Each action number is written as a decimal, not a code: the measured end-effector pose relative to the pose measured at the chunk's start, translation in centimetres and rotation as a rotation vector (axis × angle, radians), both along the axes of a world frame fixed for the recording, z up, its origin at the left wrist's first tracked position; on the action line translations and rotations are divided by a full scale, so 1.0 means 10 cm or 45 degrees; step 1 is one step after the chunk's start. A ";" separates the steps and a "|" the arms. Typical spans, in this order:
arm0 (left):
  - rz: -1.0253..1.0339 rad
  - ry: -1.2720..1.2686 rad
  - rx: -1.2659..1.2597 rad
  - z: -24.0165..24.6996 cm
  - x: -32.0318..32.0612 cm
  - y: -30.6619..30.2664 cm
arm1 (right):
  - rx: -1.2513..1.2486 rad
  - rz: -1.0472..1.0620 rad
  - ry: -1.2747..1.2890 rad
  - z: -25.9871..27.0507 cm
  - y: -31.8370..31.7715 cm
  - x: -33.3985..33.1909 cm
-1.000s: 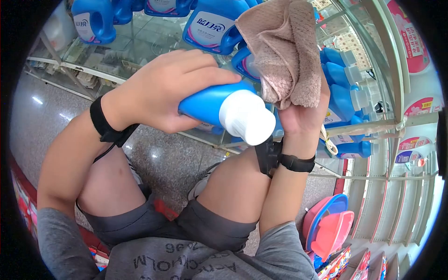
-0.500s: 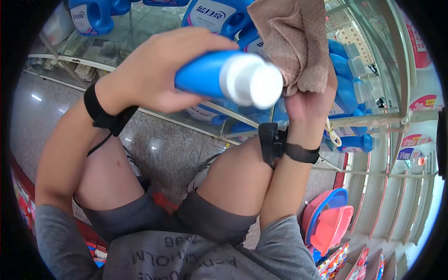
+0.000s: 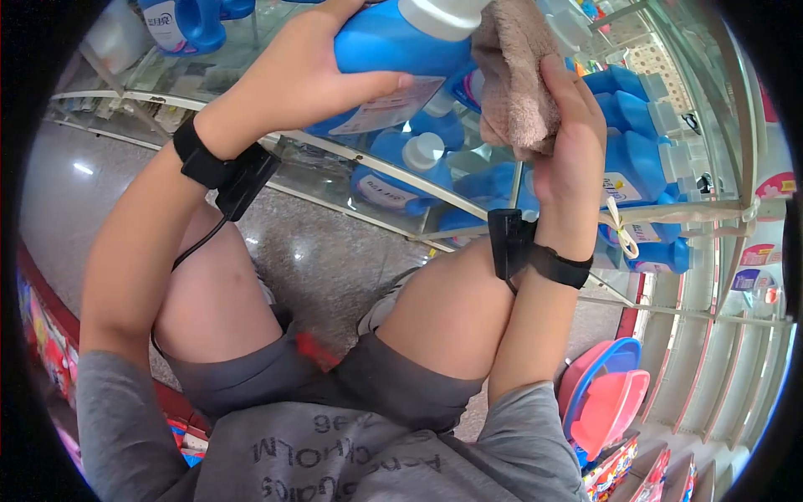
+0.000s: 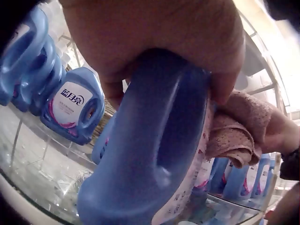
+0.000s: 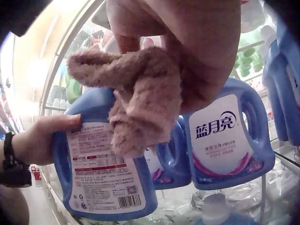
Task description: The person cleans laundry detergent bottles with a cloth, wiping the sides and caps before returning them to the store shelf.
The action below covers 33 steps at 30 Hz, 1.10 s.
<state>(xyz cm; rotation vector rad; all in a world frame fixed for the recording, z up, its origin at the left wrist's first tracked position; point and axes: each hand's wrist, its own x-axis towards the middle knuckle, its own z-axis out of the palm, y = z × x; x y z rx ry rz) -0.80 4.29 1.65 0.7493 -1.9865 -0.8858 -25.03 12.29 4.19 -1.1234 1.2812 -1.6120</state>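
A blue bottle (image 3: 393,46) with a white cap is gripped by my left hand (image 3: 293,79), thumb on its near side, in the head view. My right hand (image 3: 573,134) holds a crumpled brown cloth (image 3: 519,84) beside the cap. From the left wrist, the bottle (image 4: 140,140) hangs below my left hand (image 4: 159,33), with the cloth (image 4: 239,126) to its right. In the right wrist view, the bottle's printed back label (image 5: 103,173) faces the camera; the cloth (image 5: 145,103) overlaps its upper edge, and my right hand (image 5: 183,42) pinches it from above.
Blue bottles (image 3: 627,167) stand on the glass shelves at the right, and another (image 5: 229,136) stands behind the held one. A shelf rail (image 3: 677,219) runs near my right wrist. Pink and blue basins (image 3: 602,402) sit at the lower right.
The held bottle has moved up and tilted, so its cap points away and its label shows. The cloth and my right hand have come down slightly, with its fingers now visible over the cloth.
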 end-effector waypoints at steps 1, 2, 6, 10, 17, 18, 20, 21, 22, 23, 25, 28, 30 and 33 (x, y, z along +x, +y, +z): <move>-0.001 -0.009 -0.022 0.03 0.02 0.04 | 0.039 -0.043 0.105 0.00 0.00 0.02; -0.002 -0.017 -0.044 0.05 0.04 0.07 | 0.043 -0.040 0.096 -0.01 0.00 0.03; -0.010 -0.020 -0.072 -0.04 0.07 -0.03 | 0.123 -0.011 0.225 0.00 0.02 0.08; -0.114 0.097 0.097 0.01 0.06 0.02 | 0.261 0.060 0.368 -0.05 -0.02 0.07; 0.014 -0.013 -0.177 -0.14 0.12 -0.24 | 0.326 0.311 0.589 -0.11 0.03 0.20; 0.019 -0.019 -0.176 -0.18 0.13 -0.31 | 0.337 0.314 0.649 -0.10 0.04 0.22; 0.030 -0.086 -0.021 -0.21 0.15 -0.38 | 0.344 0.322 0.705 -0.11 0.04 0.23; 0.033 -0.091 -0.022 -0.22 0.16 -0.37 | 0.371 0.356 0.778 -0.12 0.04 0.22; 0.031 -0.115 0.048 -0.23 0.15 -0.37 | 0.399 0.391 0.852 -0.13 0.04 0.21; 0.030 -0.138 0.117 -0.23 0.15 -0.36 | 0.397 0.395 0.848 -0.15 0.04 0.21; 0.097 -0.267 -0.233 -0.43 0.22 -0.42 | 0.446 0.495 0.909 -0.20 0.03 0.20; 0.147 -0.372 -0.380 -0.42 0.31 -0.39 | 0.445 0.571 0.956 -0.24 0.04 0.25; 0.133 -0.349 -0.173 -0.14 0.37 -0.26 | 0.411 0.559 0.937 -0.27 0.04 0.31; -0.277 -0.430 0.813 0.23 0.45 -0.16 | 0.427 0.559 0.928 -0.23 0.05 0.37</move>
